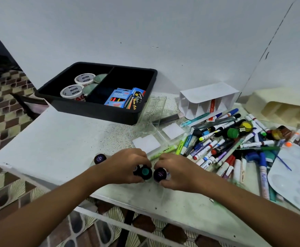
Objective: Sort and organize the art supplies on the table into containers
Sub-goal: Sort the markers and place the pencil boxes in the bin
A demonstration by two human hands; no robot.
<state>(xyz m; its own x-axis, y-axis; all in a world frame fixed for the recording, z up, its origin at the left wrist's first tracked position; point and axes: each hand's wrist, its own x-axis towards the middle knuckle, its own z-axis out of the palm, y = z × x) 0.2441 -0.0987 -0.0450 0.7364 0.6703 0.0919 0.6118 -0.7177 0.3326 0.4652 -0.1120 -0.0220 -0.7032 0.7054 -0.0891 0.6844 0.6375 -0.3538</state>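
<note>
Evidently both hands had met at the near edge of the table (60, 143) to gather small round paint pots into one batch — a sensible way to carry them together. Curled fingers of the left hand (126, 165) held a teal-lidded pot (146, 171), with another dark pot tucked just behind it; the right hand (176, 172) pinched a purple-lidded pot (160, 174) beside it. One more purple pot (100, 158) stood just left of the left hand. Well beyond both hands lay the black divided tray (99, 109) — probably their destination.
</note>
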